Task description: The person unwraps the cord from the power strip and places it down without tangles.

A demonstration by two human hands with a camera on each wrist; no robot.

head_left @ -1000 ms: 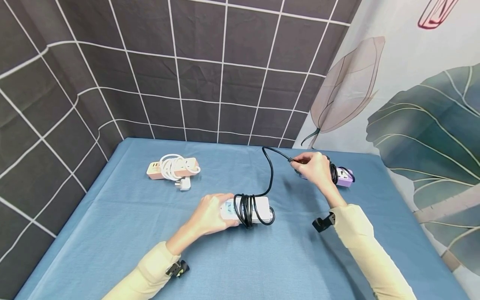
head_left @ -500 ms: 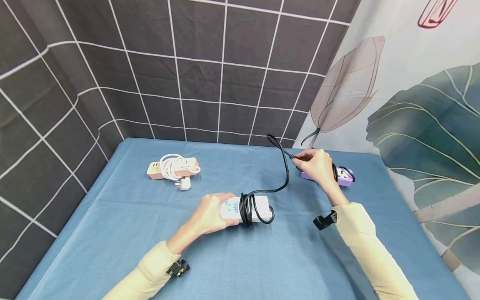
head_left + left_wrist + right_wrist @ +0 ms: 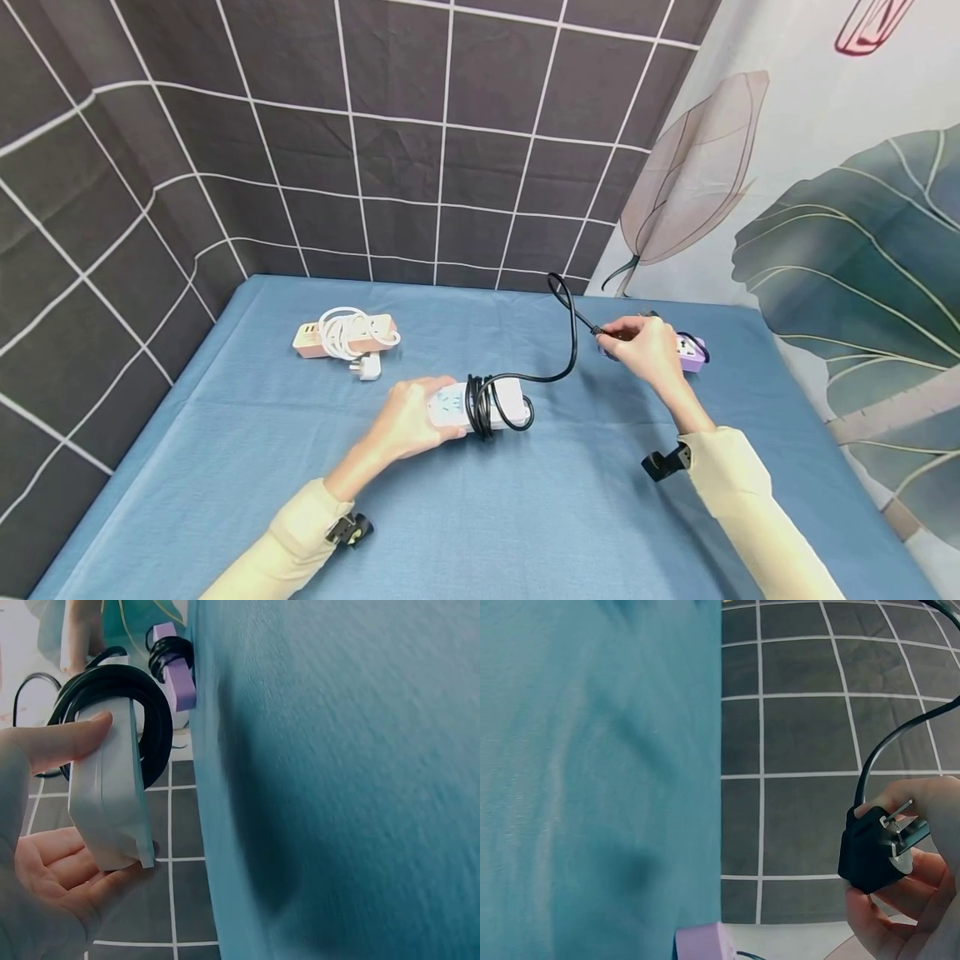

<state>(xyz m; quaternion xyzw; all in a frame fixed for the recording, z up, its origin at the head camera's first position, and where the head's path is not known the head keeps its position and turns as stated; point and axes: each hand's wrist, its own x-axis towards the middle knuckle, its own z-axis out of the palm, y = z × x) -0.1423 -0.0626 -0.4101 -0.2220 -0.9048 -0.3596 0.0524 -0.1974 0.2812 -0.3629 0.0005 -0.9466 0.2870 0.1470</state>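
Note:
My left hand grips one end of a white power strip, thumb on one side and fingers on the other; in the left wrist view the strip is off the cloth. Several turns of black cord wrap the strip's middle. A free length of that cord loops up and across to my right hand. That hand pinches the black plug, whose metal prongs face the palm in the right wrist view. Behind the right hand lies a purple power strip with black cord around it, partly hidden.
A pink power strip with a coiled white cord and white plug lies at the back left. Blue cloth covers the table. Dark gridded fabric hangs behind, and a leaf-patterned curtain hangs at the right.
More cord slack has formed a taller loop between the hands. The white strip has shifted slightly left and away from me. My right hand, with the plug, has moved slightly right and toward me.

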